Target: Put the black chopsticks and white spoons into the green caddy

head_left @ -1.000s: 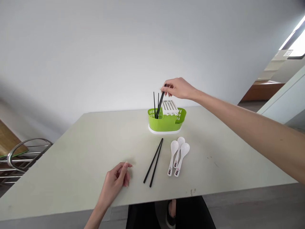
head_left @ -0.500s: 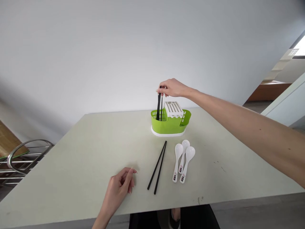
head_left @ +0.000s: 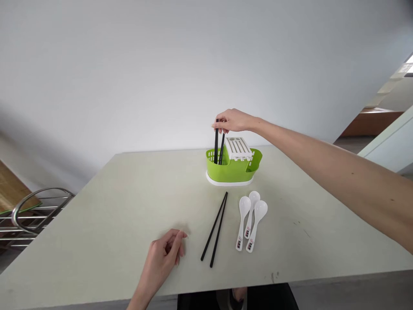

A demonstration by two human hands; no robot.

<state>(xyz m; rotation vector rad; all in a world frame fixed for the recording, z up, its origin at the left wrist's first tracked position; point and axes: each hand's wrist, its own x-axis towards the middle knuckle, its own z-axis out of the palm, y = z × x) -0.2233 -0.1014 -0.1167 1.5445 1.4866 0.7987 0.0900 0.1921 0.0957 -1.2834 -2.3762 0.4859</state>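
Observation:
My right hand (head_left: 228, 120) grips the top ends of black chopsticks (head_left: 216, 144), whose lower ends stand in the left part of a green utensil caddy (head_left: 232, 173). The caddy has a white slotted top (head_left: 239, 147) and a white base. Its inner bottom is hidden from me. With fingers curled and nothing in them, my left hand (head_left: 164, 254) rests on the table near the front. Just right of it, two more black chopsticks (head_left: 214, 230) lie in a narrow V, far tips together. Three white spoons (head_left: 258, 219) lie beside those, bowls pointing away from me.
The pale table (head_left: 97, 241) reaches back to a plain wall (head_left: 161, 77). A metal rack (head_left: 41, 211) stands past the left edge, and a doorway area shows at far right. Dark marks (head_left: 275, 275) dot the table's front edge.
The held chopsticks in the caddy now lean a little differently, their lower ends spread further apart. My left hand stays in place. The view has shifted slightly.

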